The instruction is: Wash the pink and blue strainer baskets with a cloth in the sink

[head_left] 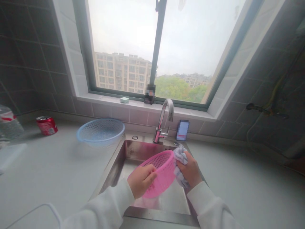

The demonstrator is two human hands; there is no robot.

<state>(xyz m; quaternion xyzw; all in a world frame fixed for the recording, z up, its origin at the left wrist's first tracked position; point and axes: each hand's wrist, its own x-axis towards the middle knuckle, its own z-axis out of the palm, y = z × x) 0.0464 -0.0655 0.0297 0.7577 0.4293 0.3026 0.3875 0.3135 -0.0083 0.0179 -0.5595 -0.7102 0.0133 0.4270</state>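
Over the steel sink (124, 165) my left hand (141, 180) grips the near rim of a pink perforated basket (161, 171), which is tilted on its side. My right hand (189, 170) is closed on a crumpled white-grey cloth (179, 156) and presses it against the basket's right edge. Both of my sleeves are white.
A chrome tap (164, 119) rises behind the sink. A blue perforated basket (100, 131) sits on the counter to the left, with a red can (47, 125) lying beyond it and a clear plastic bottle (8, 124) at the far left. A small green soap (124, 100) rests on the window sill.
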